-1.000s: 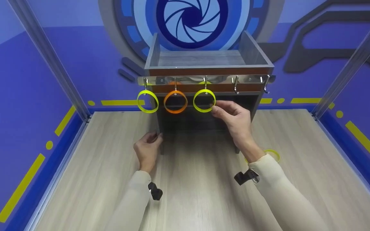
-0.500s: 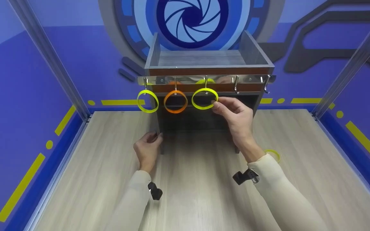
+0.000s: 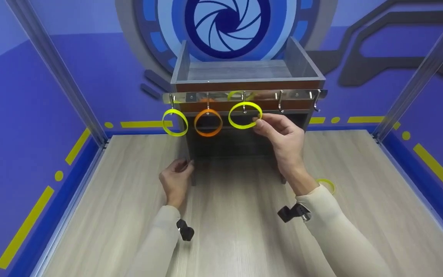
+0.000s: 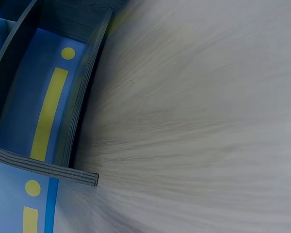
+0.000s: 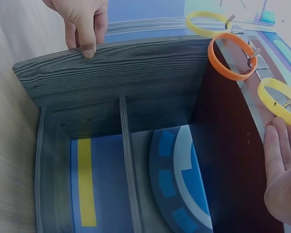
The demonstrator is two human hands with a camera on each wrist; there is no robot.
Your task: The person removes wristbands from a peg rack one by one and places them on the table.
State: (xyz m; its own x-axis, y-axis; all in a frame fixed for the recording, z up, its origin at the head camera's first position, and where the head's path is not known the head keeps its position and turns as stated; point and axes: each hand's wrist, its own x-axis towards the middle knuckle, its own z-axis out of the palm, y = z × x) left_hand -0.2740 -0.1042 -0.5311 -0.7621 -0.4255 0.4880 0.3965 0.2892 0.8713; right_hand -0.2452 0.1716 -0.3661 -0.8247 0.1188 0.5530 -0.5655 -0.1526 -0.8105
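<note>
My right hand (image 3: 285, 142) pinches the lower right edge of a yellow ring (image 3: 242, 126) between thumb and fingers. The ring is tilted at the third hook (image 3: 244, 100) of the metal rail (image 3: 262, 95), its top edge above the hook's tip. In the right wrist view, that hook shows inside the yellow ring (image 5: 263, 95). My left hand (image 3: 176, 181) grips the side panel (image 5: 126, 68) of the grey wooden cabinet, thumb on its inner face. Another yellow ring (image 3: 175, 134) and an orange ring (image 3: 208, 134) hang on the two left hooks.
Two hooks on the right, including the end hook (image 3: 317, 100), hold no ring. A yellow ring (image 3: 333, 186) lies on the wooden table (image 3: 229, 231) beside my right sleeve. Blue walls (image 3: 25, 115) enclose the table. The cabinet has an open top compartment (image 3: 240, 71).
My right hand has raised the third ring a little and tipped it, so it looks flatter. My left hand keeps its grip on the panel. The head view has shifted slightly.
</note>
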